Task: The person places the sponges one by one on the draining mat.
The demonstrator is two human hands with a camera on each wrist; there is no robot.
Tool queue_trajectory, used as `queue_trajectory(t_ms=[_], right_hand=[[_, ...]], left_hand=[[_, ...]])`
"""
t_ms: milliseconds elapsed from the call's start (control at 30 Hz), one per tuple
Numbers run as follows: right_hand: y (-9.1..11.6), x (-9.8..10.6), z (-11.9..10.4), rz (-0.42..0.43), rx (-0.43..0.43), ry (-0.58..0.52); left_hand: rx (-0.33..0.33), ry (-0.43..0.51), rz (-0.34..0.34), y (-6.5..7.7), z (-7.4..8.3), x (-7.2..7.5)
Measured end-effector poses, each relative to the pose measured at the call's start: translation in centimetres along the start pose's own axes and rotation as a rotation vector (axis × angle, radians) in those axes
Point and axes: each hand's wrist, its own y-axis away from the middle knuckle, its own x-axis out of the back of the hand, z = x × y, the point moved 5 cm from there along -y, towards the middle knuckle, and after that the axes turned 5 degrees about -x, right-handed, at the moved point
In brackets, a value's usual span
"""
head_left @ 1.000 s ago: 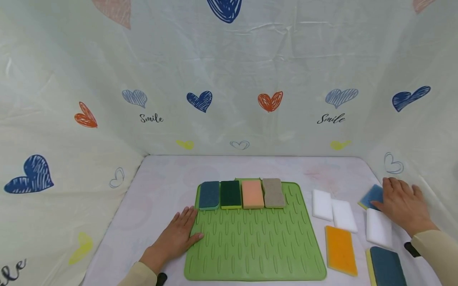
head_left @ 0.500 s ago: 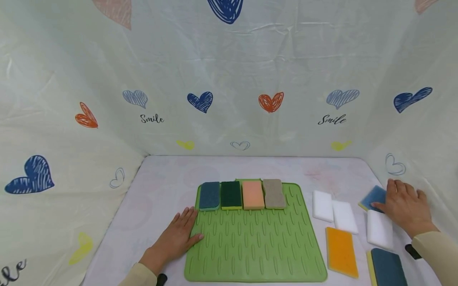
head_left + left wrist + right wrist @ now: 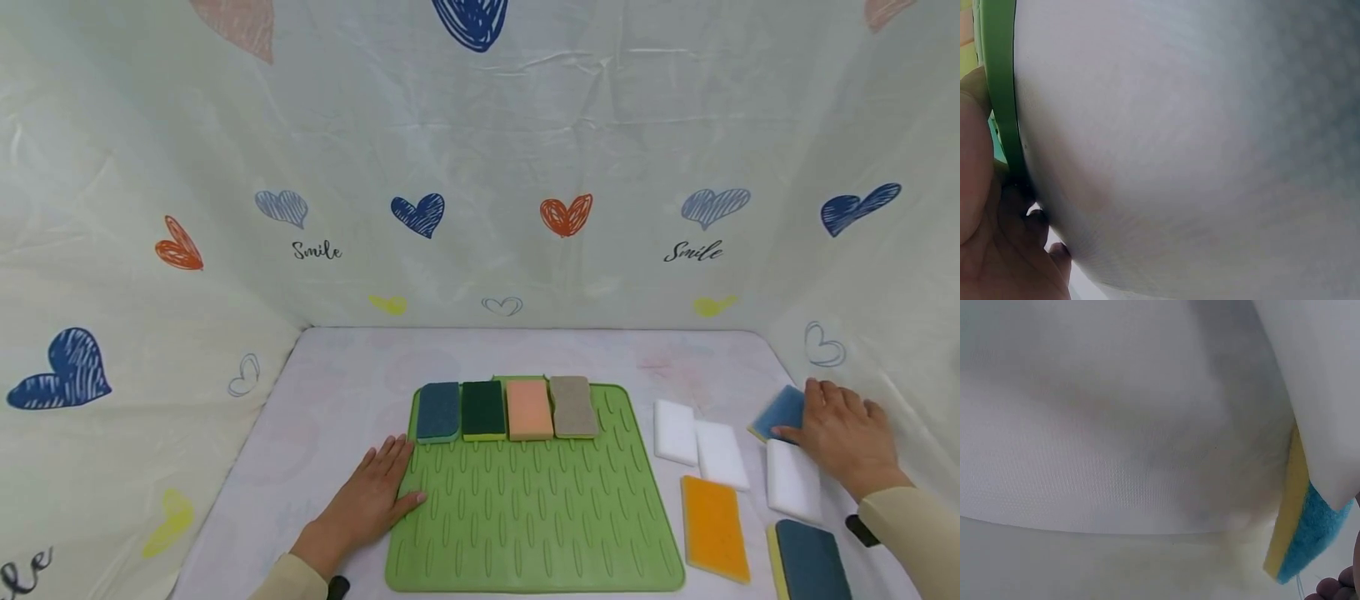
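Note:
A green ridged mat [image 3: 525, 517] lies on the table. My left hand [image 3: 363, 500] rests flat along its left edge, with the thumb on the rim; the left wrist view shows fingers beside that green edge. Along the mat's back stand a blue sponge [image 3: 438, 411], a dark green sponge [image 3: 483, 408], a peach sponge [image 3: 529, 408] and a grey-beige sponge [image 3: 574, 406]. At the far right, my right hand [image 3: 851, 433] rests over the right end of another blue sponge [image 3: 780, 412], thumb touching it. That sponge shows a yellow layer [image 3: 1289, 512] in the right wrist view.
Right of the mat lie two white sponges [image 3: 675, 431] [image 3: 722, 454], an orange sponge [image 3: 715, 527], another white sponge [image 3: 793, 481] and a larger blue-and-yellow sponge [image 3: 813, 558]. A pale curtain [image 3: 600, 275] with printed hearts surrounds the table on the back and sides.

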Motion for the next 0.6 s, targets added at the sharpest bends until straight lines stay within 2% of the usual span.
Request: queue_trajectory(t_ms=[233, 600], right_hand=[[-0.07, -0.20, -0.29, -0.061, -0.024, -0.084], [0.45, -0.12, -0.50, -0.142, -0.100, -0.091]], left_hand=[[-0.001, 0.014, 0.005, 0.15, -0.05, 0.04], [-0.005, 0.004, 0.004, 0.25, -0.03, -0.03]])
